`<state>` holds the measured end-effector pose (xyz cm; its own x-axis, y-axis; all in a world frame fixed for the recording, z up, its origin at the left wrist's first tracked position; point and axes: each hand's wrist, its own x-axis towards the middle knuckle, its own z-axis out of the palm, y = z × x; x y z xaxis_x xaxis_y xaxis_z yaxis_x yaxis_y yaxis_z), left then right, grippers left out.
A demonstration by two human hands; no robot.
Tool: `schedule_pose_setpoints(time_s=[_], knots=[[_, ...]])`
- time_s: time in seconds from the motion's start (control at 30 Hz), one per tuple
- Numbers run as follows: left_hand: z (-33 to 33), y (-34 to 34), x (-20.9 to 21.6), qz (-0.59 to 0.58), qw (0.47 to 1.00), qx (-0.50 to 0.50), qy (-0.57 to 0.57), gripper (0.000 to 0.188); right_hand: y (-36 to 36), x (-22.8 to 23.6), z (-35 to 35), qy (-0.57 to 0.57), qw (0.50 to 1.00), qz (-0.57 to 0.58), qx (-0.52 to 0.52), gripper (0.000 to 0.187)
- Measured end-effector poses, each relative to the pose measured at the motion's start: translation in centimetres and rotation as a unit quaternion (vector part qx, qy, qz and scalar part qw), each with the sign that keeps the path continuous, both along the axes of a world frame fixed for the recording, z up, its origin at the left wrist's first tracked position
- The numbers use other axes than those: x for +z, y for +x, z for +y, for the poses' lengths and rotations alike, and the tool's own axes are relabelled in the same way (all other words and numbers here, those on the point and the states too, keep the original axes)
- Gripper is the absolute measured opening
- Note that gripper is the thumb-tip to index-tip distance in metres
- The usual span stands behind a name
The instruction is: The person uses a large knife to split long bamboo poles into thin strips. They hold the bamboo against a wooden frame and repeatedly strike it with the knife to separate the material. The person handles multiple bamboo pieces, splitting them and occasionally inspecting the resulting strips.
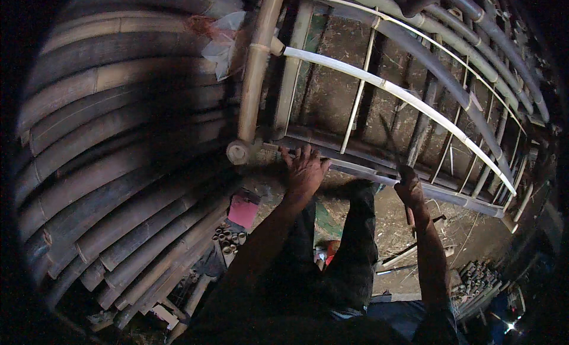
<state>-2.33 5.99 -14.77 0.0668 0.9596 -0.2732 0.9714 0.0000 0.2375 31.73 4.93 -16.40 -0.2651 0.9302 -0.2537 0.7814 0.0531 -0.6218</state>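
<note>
A large bamboo frame (253, 90) with pole rails and thin cross slats stands in front of me. My left hand (305, 172) lies on its near rail, close to the left corner, fingers spread and pressing on the bamboo. Farther right along the same rail, my right hand (409, 189) is closed round the handle of a long dark-bladed knife (389, 133). The blade points up and away over the frame's inside, and its edge is too dark to make out. A pale split-bamboo strip (409, 98) bows across the frame beyond both hands.
Thick bamboo poles (112, 108) lie stacked on the left. More poles (504, 42) run along the far right. Below are a pink piece (243, 211), short bamboo cut-offs (228, 238) and a pile of offcuts (476, 278). My legs (355, 244) are against the near side.
</note>
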Motion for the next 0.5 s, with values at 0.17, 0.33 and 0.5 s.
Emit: schedule_pose_setpoints(time_s=[0.17, 0.33, 0.5], knots=[[0.5, 0.6, -6.8, -0.247, 0.962, 0.081, -0.08, 0.037, 1.2, -2.1, -3.2, -0.142, 0.983, 0.067, -0.093, 0.032], [2.9, 1.8, -8.3, -0.189, 0.98, 0.038, 0.048, 0.036, 0.9, 0.8, -2.5, -0.158, 0.975, -0.029, -0.153, 0.029], [5.9, 3.0, -11.6, -0.121, 0.984, 0.036, 0.128, 0.039, 2.2, 1.7, -2.8, -0.151, 0.972, -0.061, -0.171, 0.03]])
